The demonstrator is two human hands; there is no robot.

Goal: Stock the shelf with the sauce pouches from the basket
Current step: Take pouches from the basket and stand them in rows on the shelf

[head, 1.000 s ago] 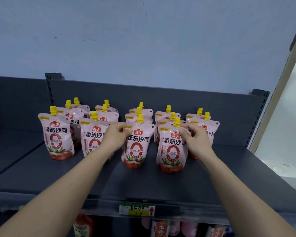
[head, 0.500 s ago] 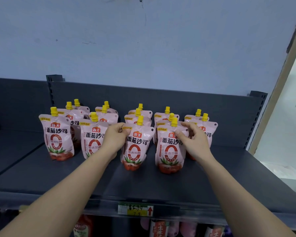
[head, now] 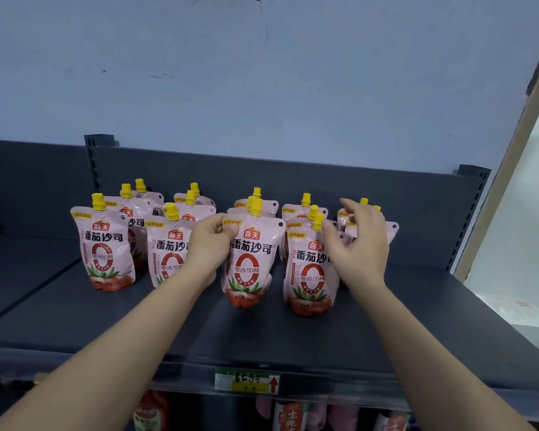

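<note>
Dark grey metal shelf [head: 293, 331]: pink yellow-capped sauce pouches [head: 106, 250] upright near back edge. Left hand [head: 210, 244] pinches front pouch [head: 252, 259]; right hand [head: 360, 247] slack, empty.

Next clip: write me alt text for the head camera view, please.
A person's left hand pinches the top corner of a pink, yellow-capped stand-up sauce pouch on a dark grey metal shelf; the right hand is open, fingers spread, by the next front pouch. Identical pouches stand in rows behind.
</note>
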